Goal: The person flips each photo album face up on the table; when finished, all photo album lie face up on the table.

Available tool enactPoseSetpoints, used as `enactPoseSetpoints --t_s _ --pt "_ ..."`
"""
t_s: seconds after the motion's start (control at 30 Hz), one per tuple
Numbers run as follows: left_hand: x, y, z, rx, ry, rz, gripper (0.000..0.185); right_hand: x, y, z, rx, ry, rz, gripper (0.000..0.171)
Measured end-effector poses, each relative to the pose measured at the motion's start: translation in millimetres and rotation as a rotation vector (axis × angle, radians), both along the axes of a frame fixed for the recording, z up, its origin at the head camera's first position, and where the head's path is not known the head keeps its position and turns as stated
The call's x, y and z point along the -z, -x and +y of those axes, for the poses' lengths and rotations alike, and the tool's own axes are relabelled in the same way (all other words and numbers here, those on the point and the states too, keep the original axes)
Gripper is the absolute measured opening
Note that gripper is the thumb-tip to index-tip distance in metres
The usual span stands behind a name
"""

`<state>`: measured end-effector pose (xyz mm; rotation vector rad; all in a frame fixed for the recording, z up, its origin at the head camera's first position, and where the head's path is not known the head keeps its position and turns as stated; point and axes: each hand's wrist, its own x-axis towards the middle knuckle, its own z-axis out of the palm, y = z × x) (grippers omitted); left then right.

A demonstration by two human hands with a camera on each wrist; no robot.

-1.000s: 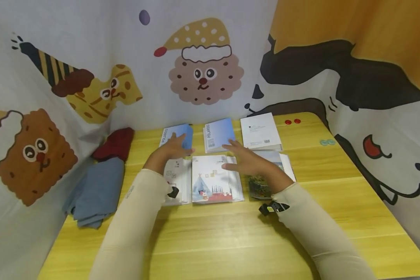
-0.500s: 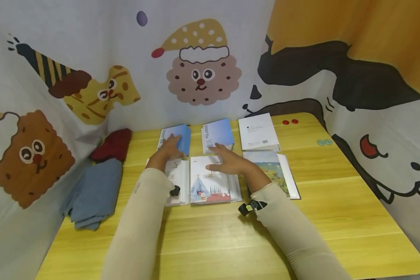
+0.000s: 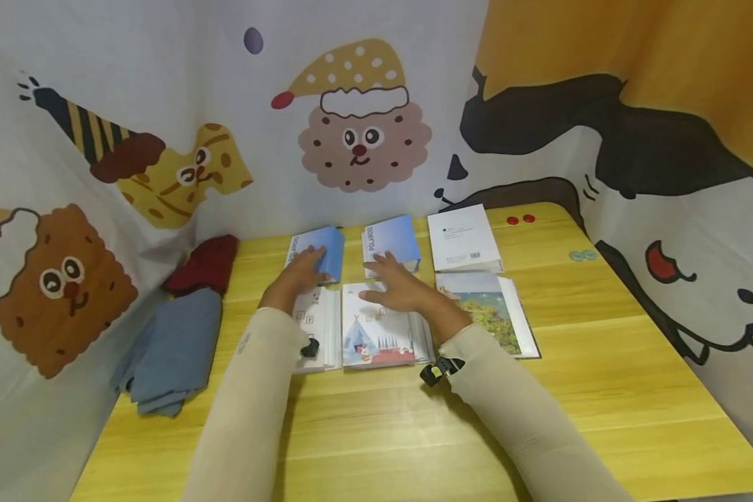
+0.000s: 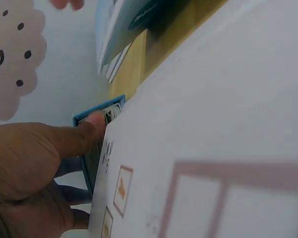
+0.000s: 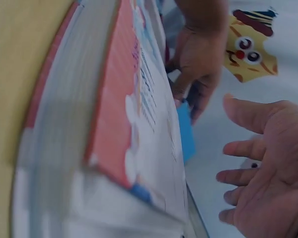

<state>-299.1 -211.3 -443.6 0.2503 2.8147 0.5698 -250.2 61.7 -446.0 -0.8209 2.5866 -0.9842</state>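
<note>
Bench (image 3: 376,432): yellow wood-grain top, walled by cartoon-print curtains on three sides.
Books, count: six, laid flat in two rows of three.
Back row, left: blue Polaroid book (image 3: 316,252), spine lettering toward the left; shows in the left wrist view as a blue edge (image 4: 97,116) just past the thumb.
Back row, middle: second blue Polaroid book (image 3: 394,240), same cover.
Back row, right: white book (image 3: 464,237), barcode near its lower edge.
Front row, left: white book with small square motifs (image 3: 316,324), partly under the left forearm.
Front row, middle: tent-picture book (image 3: 376,335), white cover with a blue tent and a red band at the bottom.
Front row, right: landscape-cover book (image 3: 489,310), green and yellow picture.
Left hand (image 3: 301,273): fingers on the left blue Polaroid book, thumb against its near edge, gripping that edge; the hand lies over the gap between back and front rows.
Right hand (image 3: 397,287): flat and relaxed, fingers spread, holding nothing; over the top of the tent-picture book, fingertips reaching the near edge of the second blue Polaroid book; whether it touches the cover I cannot tell.
Cloths, count: two, at the bench's left edge: blue cloth (image 3: 172,352) in front, dark red cloth (image 3: 207,263) behind it, touching.
Containers: I cannot make out any.
Stickers: two red dots (image 3: 518,219) and a pale teal pair (image 3: 580,255), far right of the bench.
</note>
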Motion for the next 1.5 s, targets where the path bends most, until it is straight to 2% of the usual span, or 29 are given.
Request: enactPoseSetpoints --t_s 0.13,0.37,0.47,0.57,0.73,0.87,0.97,1.07,1.3,1.4,1.5 --pt "-2.7 -0.9 -3.7 0.022 -0.048 0.046 0.077 -3.8 5.7 -16.1 -0.022 0.039 -0.001 0.078" --pt "-4.7 -3.5 -13.2 -0.049 -0.309 0.079 0.083 -4.5 12.0 -43.3 -0.03 0.101 -0.077 0.089" --pt "-3.4 -7.3 -19.1 -0.059 -0.387 0.089 0.085 0.6 13.3 -52.3 -0.041 0.139 -0.102 0.095" --pt "-2.5 -10.9 -21.9 -0.043 -0.444 0.091 0.082 2.8 13.4 -57.7 -0.042 0.168 -0.112 0.099" --pt "-1.9 -15.9 -19.8 -0.08 -0.633 0.034 0.08 -1.8 12.6 -61.8 -0.026 0.182 -0.093 0.101" --pt "0.7 -16.9 -17.0 -0.11 -0.778 0.007 0.083 -4.0 12.2 -62.6 -0.046 0.155 -0.093 0.101" --pt "2.1 -16.3 -18.1 -0.12 -0.784 0.035 0.084 -1.5 11.2 -60.4 -0.066 0.132 -0.106 0.098" --pt "2.2 -15.8 -23.4 -0.139 -0.732 0.056 0.088 1.6 8.7 -54.5 -0.067 0.115 -0.108 0.092" --pt "-6.2 -15.0 -41.4 -0.192 -0.514 0.125 0.094 -1.5 3.8 -29.4 -0.009 0.146 -0.128 0.084" --pt "-9.6 -13.7 -44.8 -0.227 -0.443 0.117 0.1 -5.7 4.0 -16.4 0.007 0.158 -0.117 0.079" --pt "-10.2 -12.0 -47.4 -0.274 -0.428 0.098 0.1 -9.8 5.5 -5.6 0.015 0.171 -0.11 0.074"
